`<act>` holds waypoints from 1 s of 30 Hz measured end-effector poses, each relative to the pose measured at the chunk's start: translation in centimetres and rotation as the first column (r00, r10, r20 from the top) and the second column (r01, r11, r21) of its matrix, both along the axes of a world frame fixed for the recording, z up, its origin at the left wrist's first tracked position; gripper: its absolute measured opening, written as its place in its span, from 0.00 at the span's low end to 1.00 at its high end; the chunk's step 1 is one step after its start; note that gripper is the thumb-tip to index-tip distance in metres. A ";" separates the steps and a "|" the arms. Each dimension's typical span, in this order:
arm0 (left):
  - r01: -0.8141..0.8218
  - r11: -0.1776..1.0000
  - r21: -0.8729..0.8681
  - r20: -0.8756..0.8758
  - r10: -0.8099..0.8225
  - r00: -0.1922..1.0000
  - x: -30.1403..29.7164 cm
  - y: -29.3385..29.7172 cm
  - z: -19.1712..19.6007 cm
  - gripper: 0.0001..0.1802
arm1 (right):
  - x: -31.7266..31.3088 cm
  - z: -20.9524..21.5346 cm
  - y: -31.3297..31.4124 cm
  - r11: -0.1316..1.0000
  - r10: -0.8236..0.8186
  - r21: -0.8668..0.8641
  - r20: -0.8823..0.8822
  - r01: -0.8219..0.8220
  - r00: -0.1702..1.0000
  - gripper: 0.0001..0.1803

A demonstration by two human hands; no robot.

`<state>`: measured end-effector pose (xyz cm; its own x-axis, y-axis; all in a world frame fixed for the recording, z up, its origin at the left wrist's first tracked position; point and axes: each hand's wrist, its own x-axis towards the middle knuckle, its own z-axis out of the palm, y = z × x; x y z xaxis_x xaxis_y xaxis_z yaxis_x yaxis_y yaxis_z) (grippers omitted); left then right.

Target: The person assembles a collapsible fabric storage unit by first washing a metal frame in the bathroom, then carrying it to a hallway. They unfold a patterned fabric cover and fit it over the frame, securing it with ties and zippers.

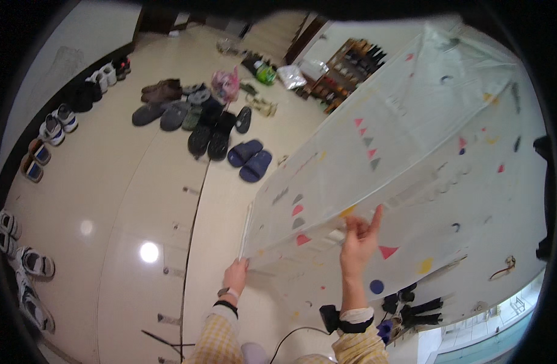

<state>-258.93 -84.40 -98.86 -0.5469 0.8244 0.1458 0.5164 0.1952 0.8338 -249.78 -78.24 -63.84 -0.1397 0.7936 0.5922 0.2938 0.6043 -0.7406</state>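
Note:
A large translucent plastic cover (327, 176), printed with pink, grey, yellow and blue shapes, spreads from in front of me toward the far right. My left hand (236, 276) is closed on its near left edge, where a pale, straight strip runs upward. Against the cover's middle, near a long fold, my right hand (359, 242) has its index finger stretched out and the other fingers partly bent. Nothing shows in its grasp. A dark band with a small black box (330, 318) sits at my right wrist.
Several shoes line the left wall, including white sneakers (36, 262). Black boots (212, 133) and blue slippers (250, 161) stand on the tiled floor (127, 200). A pink bag (226, 85) and a loaded shoe rack (342, 73) are farther off. A black cable (297, 330) lies near me.

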 end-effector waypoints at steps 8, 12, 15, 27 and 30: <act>-0.093 0.996 0.007 0.256 0.089 0.963 -0.4 -0.1 0.4 0.03 | 1.5 -6.8 -0.8 0.917 -0.043 0.399 0.018 0.032 0.999 0.20; -0.053 0.999 0.002 0.300 0.051 0.953 -1.5 0.0 -0.1 0.02 | 3.5 -14.4 -2.2 0.900 0.200 0.288 0.391 -0.326 0.898 0.15; -0.025 1.000 -0.008 0.438 0.026 0.899 -2.5 -0.1 -1.0 0.01 | 3.5 -21.9 -2.5 0.945 0.327 -0.178 0.495 -0.274 0.805 0.14; 0.040 0.977 -0.210 0.441 0.059 0.895 -4.8 1.7 -0.7 0.04 | 0.1 -35.2 5.1 0.698 0.479 -0.694 0.271 -0.174 0.835 0.13; 0.058 0.978 -0.201 0.465 0.043 0.884 -4.0 2.2 -1.0 0.05 | 0.1 -35.1 5.5 0.786 0.559 -0.539 0.413 -0.301 0.719 0.09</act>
